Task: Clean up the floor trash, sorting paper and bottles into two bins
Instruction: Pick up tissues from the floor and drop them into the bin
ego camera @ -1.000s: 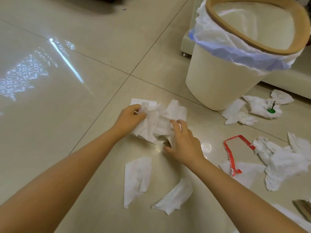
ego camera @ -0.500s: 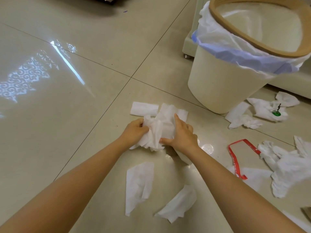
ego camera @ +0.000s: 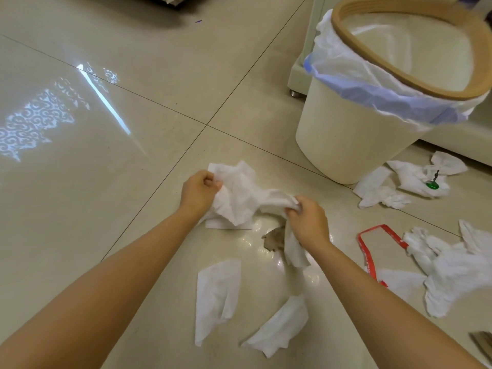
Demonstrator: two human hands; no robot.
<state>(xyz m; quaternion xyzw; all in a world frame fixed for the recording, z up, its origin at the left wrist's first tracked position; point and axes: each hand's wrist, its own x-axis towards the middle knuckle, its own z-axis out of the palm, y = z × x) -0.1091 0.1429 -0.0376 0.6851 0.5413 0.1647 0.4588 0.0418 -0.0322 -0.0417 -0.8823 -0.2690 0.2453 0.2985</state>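
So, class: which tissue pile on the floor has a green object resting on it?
The tissue pile right of the bin, carrying the green object.

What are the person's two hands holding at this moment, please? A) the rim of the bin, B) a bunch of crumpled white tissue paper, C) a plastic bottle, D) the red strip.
B: the left hand and the right hand are both closed on the bunch of crumpled white tissue paper, while the red strip lies on the floor and the bin stands untouched.
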